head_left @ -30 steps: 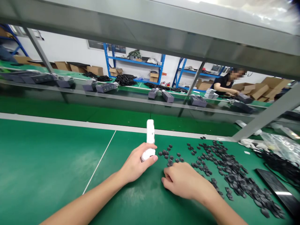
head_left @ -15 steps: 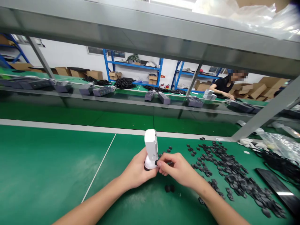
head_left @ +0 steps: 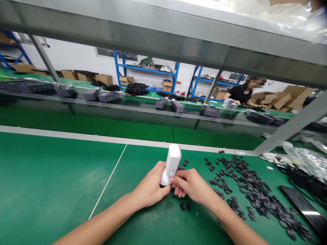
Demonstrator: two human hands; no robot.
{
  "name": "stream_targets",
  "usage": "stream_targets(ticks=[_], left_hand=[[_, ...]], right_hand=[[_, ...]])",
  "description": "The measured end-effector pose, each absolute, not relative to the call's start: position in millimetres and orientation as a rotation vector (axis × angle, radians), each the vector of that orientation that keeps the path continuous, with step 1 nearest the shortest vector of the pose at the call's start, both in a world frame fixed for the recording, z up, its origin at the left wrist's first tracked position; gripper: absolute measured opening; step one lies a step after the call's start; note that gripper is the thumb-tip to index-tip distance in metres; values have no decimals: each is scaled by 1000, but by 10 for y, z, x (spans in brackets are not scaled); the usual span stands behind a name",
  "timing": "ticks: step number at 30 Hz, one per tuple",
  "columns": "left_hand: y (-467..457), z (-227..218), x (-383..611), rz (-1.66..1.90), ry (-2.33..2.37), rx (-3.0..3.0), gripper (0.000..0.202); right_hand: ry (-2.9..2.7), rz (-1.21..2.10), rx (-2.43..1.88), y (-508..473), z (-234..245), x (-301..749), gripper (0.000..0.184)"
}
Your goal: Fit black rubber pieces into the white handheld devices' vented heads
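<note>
My left hand (head_left: 150,187) is closed round the lower end of a white handheld device (head_left: 171,162), which stands tilted up and away from me. My right hand (head_left: 190,185) presses its fingertips against the device's base, pinched together; whatever small part they hold is hidden. Several small black parts (head_left: 245,189) lie scattered on the green table (head_left: 51,183) to the right of my hands. Two of them (head_left: 185,206) lie just below my right hand.
A black flat tray (head_left: 302,209) and a bundle of black cables (head_left: 306,180) sit at the right, with clear plastic bags (head_left: 304,158) behind. A metal shelf frame (head_left: 178,34) runs overhead. Grey devices (head_left: 176,105) line the conveyor beyond. A person (head_left: 242,93) works at the far right.
My right hand left the scattered black parts and came up to the device's base. The device was tipped from lying nearly flat to standing upright in my left hand.
</note>
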State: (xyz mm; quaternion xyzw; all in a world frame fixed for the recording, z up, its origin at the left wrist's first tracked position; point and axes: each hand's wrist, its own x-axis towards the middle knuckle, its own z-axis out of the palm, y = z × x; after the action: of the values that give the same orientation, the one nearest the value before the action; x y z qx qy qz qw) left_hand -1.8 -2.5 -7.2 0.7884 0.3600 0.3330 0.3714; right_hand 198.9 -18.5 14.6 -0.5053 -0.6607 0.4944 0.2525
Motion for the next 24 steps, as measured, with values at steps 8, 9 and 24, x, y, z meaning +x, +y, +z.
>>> stream_targets(ticks=[8, 9, 24], left_hand=[[58, -108, -33, 810, 847, 1788, 33], [67, -116, -28, 816, 882, 1752, 35], [1215, 69, 117, 838, 1574, 1645, 63]], right_hand=[[-2098, 1034, -1273, -159, 328, 1978, 39], [-2138, 990, -1255, -157, 407, 2047, 40], [-2092, 412, -1450, 160, 137, 3458, 26]])
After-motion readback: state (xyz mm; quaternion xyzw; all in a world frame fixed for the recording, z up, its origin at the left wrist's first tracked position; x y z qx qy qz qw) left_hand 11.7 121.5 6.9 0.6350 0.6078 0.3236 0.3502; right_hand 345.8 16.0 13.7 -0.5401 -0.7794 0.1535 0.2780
